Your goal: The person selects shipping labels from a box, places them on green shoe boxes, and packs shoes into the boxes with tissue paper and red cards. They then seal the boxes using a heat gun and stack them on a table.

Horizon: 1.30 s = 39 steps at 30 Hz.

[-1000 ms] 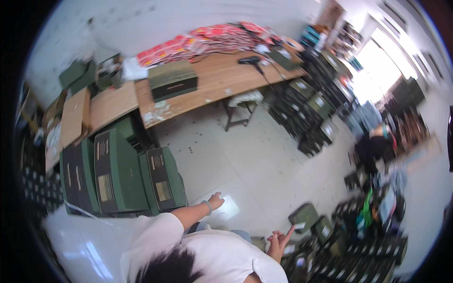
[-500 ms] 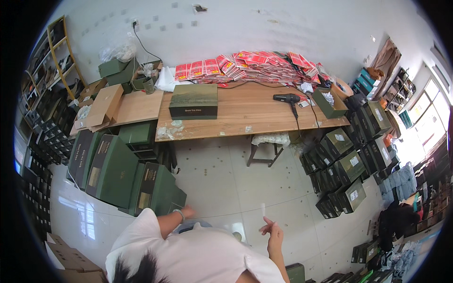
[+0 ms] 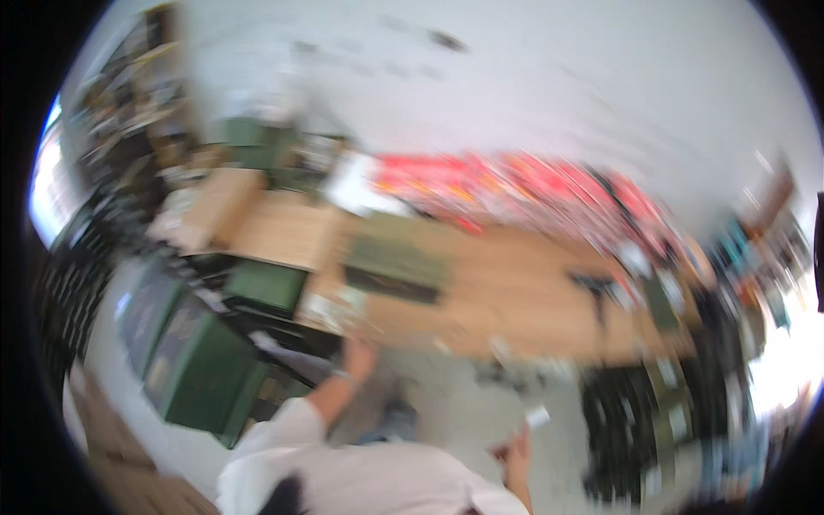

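Note:
The whole picture is smeared by motion. My right hand (image 3: 515,462) is low at the right of my body, its fingers closed on a small white slip (image 3: 537,418) that sticks up from the fingertips. My left hand (image 3: 359,356) reaches forward to the front edge of the wooden table (image 3: 506,283); its fingers are too blurred to read. Just beyond it, pale scraps (image 3: 330,309) lie on the table's left corner. Behind those sits a closed dark green box (image 3: 399,249).
Red printed packets (image 3: 532,193) are heaped along the wall. A black hair dryer (image 3: 594,285) lies at the table's right. Large green boxes (image 3: 202,360) stand on the floor at my left, and stacked dark boxes (image 3: 622,429) at my right. A brown carton (image 3: 129,459) is at lower left.
My view has swung and come closer to the table. My left hand has moved forward to the table's edge. The white slip in my right hand shows more plainly.

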Tool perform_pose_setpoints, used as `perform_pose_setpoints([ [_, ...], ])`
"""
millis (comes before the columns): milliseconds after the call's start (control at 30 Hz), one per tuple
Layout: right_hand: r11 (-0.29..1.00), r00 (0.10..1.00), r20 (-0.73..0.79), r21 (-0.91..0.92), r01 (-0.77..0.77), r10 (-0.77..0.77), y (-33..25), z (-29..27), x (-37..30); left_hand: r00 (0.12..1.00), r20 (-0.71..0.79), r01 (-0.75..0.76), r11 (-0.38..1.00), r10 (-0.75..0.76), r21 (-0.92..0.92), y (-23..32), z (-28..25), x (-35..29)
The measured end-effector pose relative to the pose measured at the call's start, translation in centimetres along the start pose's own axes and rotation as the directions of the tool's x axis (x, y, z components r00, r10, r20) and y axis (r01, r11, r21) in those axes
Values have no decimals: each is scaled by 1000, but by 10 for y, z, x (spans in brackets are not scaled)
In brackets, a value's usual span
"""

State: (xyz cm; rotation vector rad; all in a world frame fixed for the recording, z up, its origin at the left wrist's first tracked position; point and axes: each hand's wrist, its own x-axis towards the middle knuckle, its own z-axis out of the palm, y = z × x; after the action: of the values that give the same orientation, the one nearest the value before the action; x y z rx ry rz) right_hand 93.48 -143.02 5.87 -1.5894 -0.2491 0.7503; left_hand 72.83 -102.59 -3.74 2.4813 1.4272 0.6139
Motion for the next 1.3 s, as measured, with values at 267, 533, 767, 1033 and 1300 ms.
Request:
perform_pose_setpoints([
  [267, 969, 994, -70, 228, 93, -79, -131, 132, 226, 951, -305, -57, 937, -54, -345, 67, -23, 216],
  [533, 825, 950, 118, -472, 311, -290, -108, 209, 475, 799, -89, 586, 803, -595, -107, 9, 15, 286],
  [767, 827, 891, 394, -406, 389, -225, -127, 263, 599, 554, -311, 606, 630, -772, -485, 8, 45, 278],
  [1033, 729, 763, 560, -368, 577, -321, -100, 317, 626, 413, 87, 537, 165, -906, -827, -9, 38, 258],
  [1300, 692, 749, 121, -309, 652, -651, -86, 278, 557, 630, 84, 475, 298, -772, -828, -35, 86, 301],
])
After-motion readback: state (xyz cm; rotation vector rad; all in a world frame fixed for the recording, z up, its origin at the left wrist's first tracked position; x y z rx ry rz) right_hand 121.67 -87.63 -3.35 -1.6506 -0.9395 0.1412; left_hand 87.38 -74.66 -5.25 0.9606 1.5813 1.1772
